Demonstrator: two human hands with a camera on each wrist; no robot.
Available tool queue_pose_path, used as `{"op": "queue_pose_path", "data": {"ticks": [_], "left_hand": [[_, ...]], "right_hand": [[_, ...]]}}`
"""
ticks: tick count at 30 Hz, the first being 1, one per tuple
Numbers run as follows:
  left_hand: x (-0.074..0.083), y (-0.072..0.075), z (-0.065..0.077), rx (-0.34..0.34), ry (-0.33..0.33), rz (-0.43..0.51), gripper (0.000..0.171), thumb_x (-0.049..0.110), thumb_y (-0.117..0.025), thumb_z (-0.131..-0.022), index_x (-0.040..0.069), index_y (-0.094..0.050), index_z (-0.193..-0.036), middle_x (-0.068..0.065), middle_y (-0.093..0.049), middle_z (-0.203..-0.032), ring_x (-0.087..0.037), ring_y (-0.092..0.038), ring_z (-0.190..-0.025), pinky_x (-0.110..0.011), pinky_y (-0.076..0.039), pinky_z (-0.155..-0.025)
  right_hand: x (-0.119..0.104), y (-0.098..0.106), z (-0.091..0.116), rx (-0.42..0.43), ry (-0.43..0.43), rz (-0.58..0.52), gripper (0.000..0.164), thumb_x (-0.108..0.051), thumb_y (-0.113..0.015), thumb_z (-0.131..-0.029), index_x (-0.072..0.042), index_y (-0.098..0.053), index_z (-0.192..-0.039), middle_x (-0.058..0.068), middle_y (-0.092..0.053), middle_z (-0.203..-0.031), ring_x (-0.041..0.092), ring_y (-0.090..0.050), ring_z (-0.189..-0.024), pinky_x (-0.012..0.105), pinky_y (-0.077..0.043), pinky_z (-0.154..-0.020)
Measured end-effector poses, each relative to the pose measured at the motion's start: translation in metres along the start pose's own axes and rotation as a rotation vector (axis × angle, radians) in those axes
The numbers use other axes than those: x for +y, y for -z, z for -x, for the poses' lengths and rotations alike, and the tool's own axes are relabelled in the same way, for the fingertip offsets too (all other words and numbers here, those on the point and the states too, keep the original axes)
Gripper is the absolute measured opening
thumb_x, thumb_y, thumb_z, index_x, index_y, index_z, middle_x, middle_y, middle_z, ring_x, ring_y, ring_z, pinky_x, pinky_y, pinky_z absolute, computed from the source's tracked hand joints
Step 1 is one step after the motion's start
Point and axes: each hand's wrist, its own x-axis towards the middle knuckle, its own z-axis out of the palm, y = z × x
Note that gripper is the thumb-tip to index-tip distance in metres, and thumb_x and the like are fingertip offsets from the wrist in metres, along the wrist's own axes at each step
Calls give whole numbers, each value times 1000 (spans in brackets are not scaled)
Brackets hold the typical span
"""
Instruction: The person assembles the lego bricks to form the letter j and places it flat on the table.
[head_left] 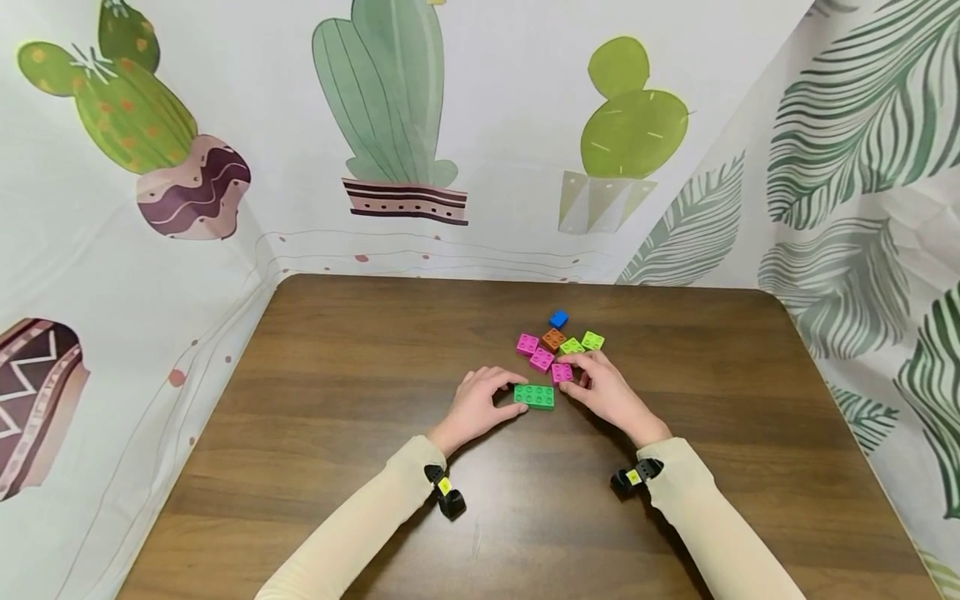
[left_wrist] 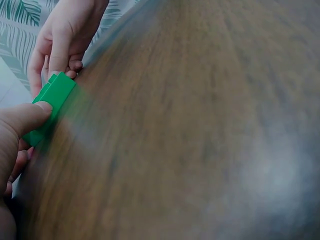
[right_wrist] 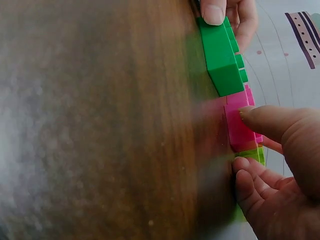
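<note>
A long green building brick (head_left: 534,397) with two rows of studs lies on the table, and my left hand (head_left: 477,406) grips its left end between thumb and fingers. In the left wrist view the thumb presses the side of the green brick (left_wrist: 55,97). My right hand (head_left: 604,392) pinches a small pink brick (head_left: 562,372) just right of and behind the green one. In the right wrist view the thumb lies against this pink brick (right_wrist: 240,127), apart from my left hand (right_wrist: 214,14) at the green brick's far end.
Beyond the hands sit two more pink bricks (head_left: 528,344), a brown brick (head_left: 554,339), a blue brick (head_left: 558,319) and two lime bricks (head_left: 592,341). They stand close together on the brown wooden table (head_left: 360,350). A patterned cloth (head_left: 510,167) hangs behind the table's far edge.
</note>
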Motion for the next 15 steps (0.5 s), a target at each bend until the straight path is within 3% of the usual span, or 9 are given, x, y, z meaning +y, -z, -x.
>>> {"op": "queue_pose_path", "data": {"ticks": [15], "left_hand": [[-2,1,-1,-10,-8,44,36,35,-84,-89,21,-75,-121,5,-72,-113,-15,-59,-102,-39,-41,-92]], "right_hand": [[-3,8,4,-45,-44,9,33,-11,-78,-94,-2,-67,-123,16,-59,-109,18,-55,-81,29,-48,-69]]}}
